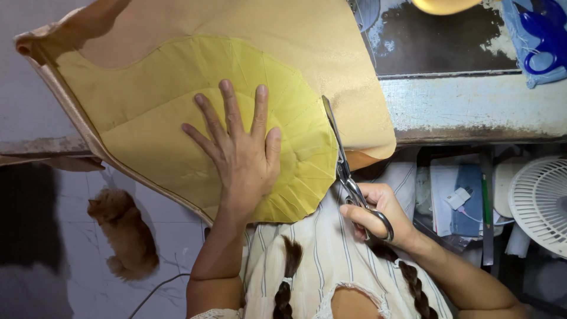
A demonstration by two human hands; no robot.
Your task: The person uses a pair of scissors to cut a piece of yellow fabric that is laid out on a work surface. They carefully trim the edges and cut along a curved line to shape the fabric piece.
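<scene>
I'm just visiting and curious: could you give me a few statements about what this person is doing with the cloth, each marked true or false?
1. The left hand lies flat on the yellow pleated fabric. True.
2. The right hand holds a knife. False: it holds metal scissors.
3. A white fan sits at the right. True.
4. The blue-handled scissors are in a hand. False: they lie on the worn table.

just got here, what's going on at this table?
A person is cutting cloth. The left hand lies flat, fingers spread, on a rounded yellow fabric piece laid over tan fabric. The right hand grips long metal scissors, blades along the yellow piece's right edge. A blue-handled pair of scissors lies on the worn table; a white fan sits lower right.
</scene>
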